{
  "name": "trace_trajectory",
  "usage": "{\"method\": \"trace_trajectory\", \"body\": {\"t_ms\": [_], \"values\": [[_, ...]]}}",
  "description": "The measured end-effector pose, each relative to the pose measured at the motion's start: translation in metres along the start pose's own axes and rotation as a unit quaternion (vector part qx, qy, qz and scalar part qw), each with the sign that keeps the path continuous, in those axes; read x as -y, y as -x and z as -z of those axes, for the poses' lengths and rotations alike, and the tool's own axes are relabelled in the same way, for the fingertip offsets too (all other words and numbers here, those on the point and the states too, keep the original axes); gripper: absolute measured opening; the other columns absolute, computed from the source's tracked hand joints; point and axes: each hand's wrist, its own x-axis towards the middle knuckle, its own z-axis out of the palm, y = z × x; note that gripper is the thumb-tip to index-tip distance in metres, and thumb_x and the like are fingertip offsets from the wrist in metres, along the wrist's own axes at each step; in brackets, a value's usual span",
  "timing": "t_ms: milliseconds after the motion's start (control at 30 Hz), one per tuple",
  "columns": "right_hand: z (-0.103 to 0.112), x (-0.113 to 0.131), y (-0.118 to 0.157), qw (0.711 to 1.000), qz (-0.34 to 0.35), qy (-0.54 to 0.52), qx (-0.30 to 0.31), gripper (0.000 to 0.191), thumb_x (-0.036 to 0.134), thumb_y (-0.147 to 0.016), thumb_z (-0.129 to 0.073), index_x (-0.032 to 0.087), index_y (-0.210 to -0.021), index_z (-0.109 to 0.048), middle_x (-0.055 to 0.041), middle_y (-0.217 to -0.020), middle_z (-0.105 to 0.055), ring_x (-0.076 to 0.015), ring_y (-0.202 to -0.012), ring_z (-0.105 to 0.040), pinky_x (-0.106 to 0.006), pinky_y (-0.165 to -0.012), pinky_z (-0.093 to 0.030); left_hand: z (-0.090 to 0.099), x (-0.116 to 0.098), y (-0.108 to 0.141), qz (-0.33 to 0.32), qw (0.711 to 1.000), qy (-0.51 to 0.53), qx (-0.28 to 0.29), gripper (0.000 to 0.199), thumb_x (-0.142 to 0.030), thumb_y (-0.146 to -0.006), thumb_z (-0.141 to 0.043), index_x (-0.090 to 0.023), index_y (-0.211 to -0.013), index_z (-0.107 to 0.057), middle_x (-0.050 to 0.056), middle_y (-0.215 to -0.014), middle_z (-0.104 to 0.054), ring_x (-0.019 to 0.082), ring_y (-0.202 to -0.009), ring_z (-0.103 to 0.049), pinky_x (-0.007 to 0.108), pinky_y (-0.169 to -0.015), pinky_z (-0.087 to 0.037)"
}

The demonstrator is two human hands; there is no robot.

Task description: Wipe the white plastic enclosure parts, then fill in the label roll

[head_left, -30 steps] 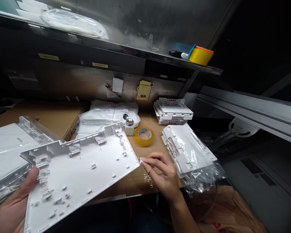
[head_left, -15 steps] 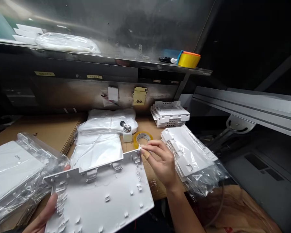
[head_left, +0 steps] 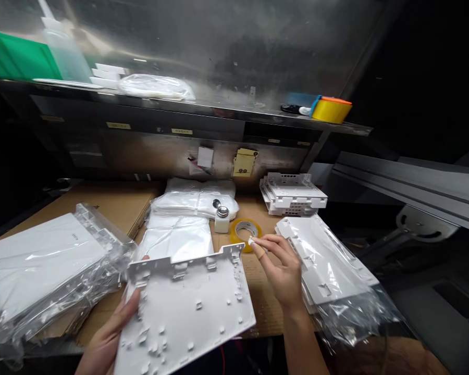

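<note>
My left hand (head_left: 111, 330) grips the left edge of a white plastic housing panel (head_left: 180, 312), thumb on its inner face. That face carries clips and small posts. Just off the panel's upper right corner, my right hand (head_left: 279, 263) pinches a small white wad (head_left: 251, 241) between thumb and fingertips; its material is too small to tell. A tan bandage or finger cover wraps one fingertip. Behind the pinch lies a roll of clear yellowish tape (head_left: 234, 234). A small white pump bottle (head_left: 221, 221) with a metal top, its cap flipped up, stands to the left of the roll.
Bagged white panels (head_left: 47, 260) lie on cardboard (head_left: 82, 200) at left. More bagged white panels (head_left: 332, 260) are at right, below stacked white housings (head_left: 293, 195). Plastic bags (head_left: 175, 237) lie at the middle. A metal shelf (head_left: 219, 107) with a yellow tape roll (head_left: 331, 110) spans the back.
My right hand with the white wad has come away from the panel's corner, where it was touching. The camera view has swung left, so most things appear farther right.
</note>
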Motion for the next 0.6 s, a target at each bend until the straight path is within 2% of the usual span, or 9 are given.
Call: {"method": "trace_trajectory", "body": {"t_ms": [33, 67, 133, 200, 267, 367, 500, 600], "values": [[-0.003, 0.01, -0.001, 1.0, 0.019, -0.015, -0.001, 0.018, 0.016, -0.094, -0.075, 0.026, -0.107, -0.082, -0.0029, -0.101, -0.071, -0.017, -0.096, -0.07, -0.031, -0.086, -0.062, -0.014, 0.006, 0.001, -0.025, 0.999, -0.012, -0.045, 0.087, -0.022, -0.092, -0.073, -0.05, -0.161, -0.028, 0.004, -0.143, -0.068, 0.038, -0.127, -0.063, 0.055, -0.112, -0.053], [-0.008, 0.022, -0.002, 0.999, 0.041, -0.033, 0.003, 0.021, 0.014, -0.093, -0.075, 0.026, -0.109, -0.082, -0.003, -0.101, -0.071, -0.017, -0.097, -0.07, -0.031, -0.088, -0.062, -0.029, 0.013, 0.001, -0.059, 0.996, -0.037, -0.063, 0.092, -0.014, -0.089, -0.075, -0.048, -0.162, -0.029, 0.006, -0.144, -0.067, 0.038, -0.126, -0.065, 0.054, -0.112, -0.053], [-0.02, 0.049, -0.004, 0.994, 0.085, -0.066, 0.021, 0.025, 0.01, -0.093, -0.075, 0.025, -0.111, -0.081, -0.0037, -0.102, -0.071, -0.017, -0.098, -0.07, -0.031, -0.089, -0.062, -0.06, 0.028, -0.001, -0.113, 0.989, -0.075, -0.058, 0.1, -0.005, -0.085, -0.076, -0.046, -0.162, -0.029, 0.008, -0.143, -0.069, 0.036, -0.124, -0.067, 0.053, -0.112, -0.052], [-0.035, 0.071, -0.004, 0.989, 0.118, -0.086, 0.036, 0.028, 0.009, -0.093, -0.074, 0.025, -0.115, -0.08, -0.0053, -0.107, -0.07, -0.0176, -0.099, -0.07, -0.032, -0.089, -0.062, -0.086, 0.041, -0.004, -0.128, 0.989, -0.067, -0.04, 0.097, -0.011, -0.088, -0.077, -0.048, -0.162, -0.027, 0.006, -0.144, -0.068, 0.034, -0.126, -0.067, 0.052, -0.113, -0.052], [-0.046, 0.081, -0.006, 0.985, 0.138, -0.087, 0.047, 0.03, 0.01, -0.093, -0.073, 0.025, -0.118, -0.079, -0.0068, -0.113, -0.067, -0.0181, -0.099, -0.069, -0.034, -0.089, -0.062, -0.103, 0.05, -0.007, -0.122, 0.991, -0.041, -0.022, 0.089, -0.022, -0.092, -0.076, -0.049, -0.162, -0.027, 0.005, -0.147, -0.066, 0.033, -0.129, -0.065, 0.049, -0.115, -0.05], [-0.05, 0.077, -0.011, 0.986, 0.149, -0.06, 0.035, 0.027, 0.01, -0.094, -0.072, 0.025, -0.115, -0.08, -0.0072, -0.114, -0.065, -0.018, -0.096, -0.068, -0.034, -0.087, -0.061, -0.112, 0.057, -0.01, -0.115, 0.993, -0.011, 0.004, 0.083, -0.026, -0.094, -0.075, -0.05, -0.16, -0.031, 0.002, -0.148, -0.066, 0.03, -0.133, -0.063, 0.044, -0.118, -0.047], [-0.043, 0.07, -0.015, 0.988, 0.146, -0.042, 0.0, 0.026, 0.008, -0.094, -0.072, 0.024, -0.113, -0.08, -0.0071, -0.112, -0.062, -0.019, -0.1, -0.067, -0.034, -0.086, -0.06, -0.114, 0.06, -0.013, -0.11, 0.993, 0.013, 0.037, 0.087, -0.025, -0.091, -0.078, -0.05, -0.16, -0.031, 0.002, -0.149, -0.066, 0.029, -0.133, -0.064, 0.043, -0.119, -0.046], [-0.044, 0.073, -0.012, 0.986, 0.162, -0.043, 0.019, 0.027, 0.01, -0.094, -0.072, 0.025, -0.115, -0.08, -0.0072, -0.114, -0.061, -0.0192, -0.101, -0.066, -0.035, -0.086, -0.061, -0.115, 0.061, -0.014, -0.104, 0.993, 0.021, 0.042, 0.092, -0.028, -0.091, -0.079, -0.049, -0.162, -0.025, 0.004, -0.15, -0.065, 0.031, -0.13, -0.066, 0.044, -0.117, -0.048]]}}
